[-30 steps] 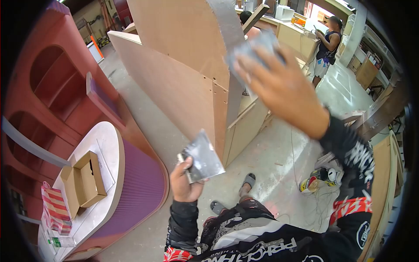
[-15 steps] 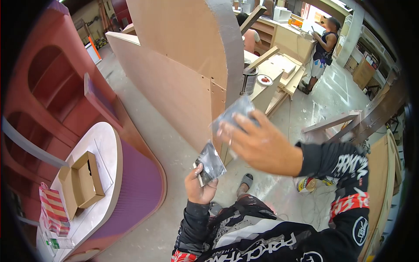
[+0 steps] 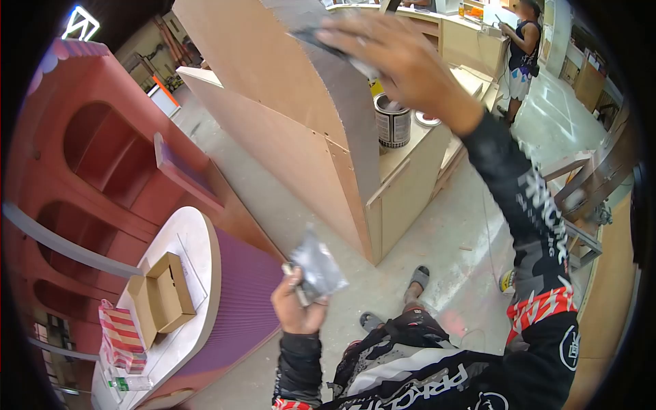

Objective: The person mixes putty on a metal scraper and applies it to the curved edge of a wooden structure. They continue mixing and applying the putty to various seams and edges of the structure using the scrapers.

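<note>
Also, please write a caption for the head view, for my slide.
Right hand with a flat tool at the grey edge of a wooden panel, left hand holding a shiny plate.

A smooth grey concrete floor (image 3: 451, 215), dusted with pale marks, runs through the workshop. On the left rises a tall dusty-pink cabinet (image 3: 147, 113) with arched, shelved recesses. Near it, on the left, stands a rounded counter with a white top (image 3: 195, 229) and a ribbed purple side (image 3: 246, 301). A glowing white angular light (image 3: 80, 26) shines at far left against a dark upper background. A pale wooden counter (image 3: 471, 44) stands at the far right, where the floor catches bright reflections.
</note>
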